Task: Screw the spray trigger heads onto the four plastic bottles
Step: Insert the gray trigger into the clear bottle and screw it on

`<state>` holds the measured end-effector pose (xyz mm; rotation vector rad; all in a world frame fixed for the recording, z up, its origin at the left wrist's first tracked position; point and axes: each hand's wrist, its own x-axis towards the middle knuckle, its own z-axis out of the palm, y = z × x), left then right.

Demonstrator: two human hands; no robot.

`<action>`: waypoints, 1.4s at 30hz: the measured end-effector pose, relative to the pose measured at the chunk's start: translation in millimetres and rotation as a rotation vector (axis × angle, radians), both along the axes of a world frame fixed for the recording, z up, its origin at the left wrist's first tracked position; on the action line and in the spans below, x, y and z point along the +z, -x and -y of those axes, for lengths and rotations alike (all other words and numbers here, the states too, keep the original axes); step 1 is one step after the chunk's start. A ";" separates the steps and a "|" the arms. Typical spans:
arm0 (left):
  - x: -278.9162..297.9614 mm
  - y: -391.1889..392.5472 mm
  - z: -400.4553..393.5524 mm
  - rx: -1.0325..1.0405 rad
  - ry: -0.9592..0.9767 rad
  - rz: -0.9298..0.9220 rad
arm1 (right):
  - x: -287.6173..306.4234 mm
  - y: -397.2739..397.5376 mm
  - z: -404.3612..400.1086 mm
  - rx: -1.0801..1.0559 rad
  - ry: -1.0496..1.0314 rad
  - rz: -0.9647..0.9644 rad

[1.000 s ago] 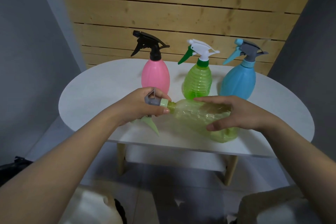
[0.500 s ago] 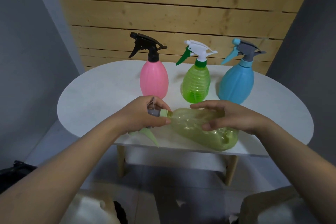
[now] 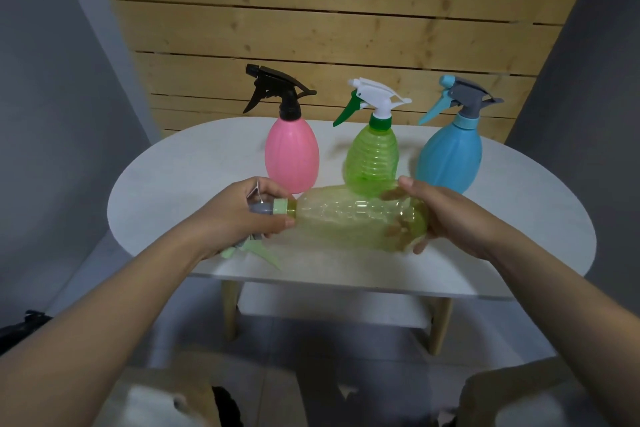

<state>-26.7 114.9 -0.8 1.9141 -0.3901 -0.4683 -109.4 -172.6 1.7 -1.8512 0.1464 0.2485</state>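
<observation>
A clear yellow-green bottle [image 3: 353, 218] lies sideways above the white oval table [image 3: 166, 184], neck pointing left. My left hand [image 3: 239, 215] grips its grey and pale green trigger head [image 3: 273, 210] at the neck; the pale green lever [image 3: 263, 251] sticks out below my hand. My right hand [image 3: 446, 215] wraps around the bottle's base. Behind stand a pink bottle [image 3: 292, 156] with a black head, a green ribbed bottle [image 3: 372, 158] with a white and green head, and a blue bottle [image 3: 449, 156] with a grey and blue head.
A wooden slat wall [image 3: 329, 28] rises behind the table. Grey walls close in on both sides. The table's near edge [image 3: 346, 282] runs just below my hands, with wooden legs and a lower shelf underneath.
The bottle has levelled out and lifted slightly. My right hand slid from the top of the bottle's middle to its base end. My left hand stays on the trigger head.
</observation>
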 end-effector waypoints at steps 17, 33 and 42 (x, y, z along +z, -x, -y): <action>-1.9 0.2 4.4 0.002 0.014 0.013 | 0.6 2.1 7.0 -0.009 0.025 -0.004; 1.4 -0.9 1.7 0.010 0.070 -0.030 | 1.0 2.8 7.3 0.012 0.002 0.016; 3.8 -5.6 0.8 0.061 0.069 -0.039 | 2.8 -0.1 11.7 0.064 -0.133 0.143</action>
